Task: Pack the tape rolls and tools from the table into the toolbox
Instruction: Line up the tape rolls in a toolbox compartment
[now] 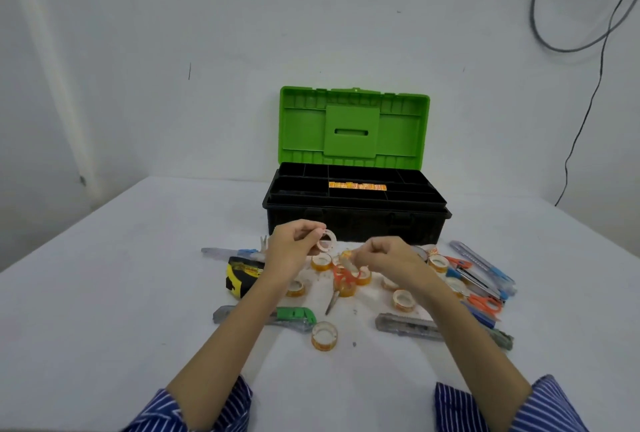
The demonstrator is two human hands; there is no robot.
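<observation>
A black toolbox with its green lid raised stands at the back of the table, its top tray divided into compartments. My left hand pinches a pale tape roll just in front of the box. My right hand grips a small tape roll lifted over the pile. Several orange-cored tape rolls lie below, one nearest me. Around them lie utility knives, orange-handled scissors and a yellow-black tape measure.
A green utility knife lies under my left forearm. A blue-tipped cutter sits at the left, more blue cutters at the right. The white table meets a white wall; cables hang at the right.
</observation>
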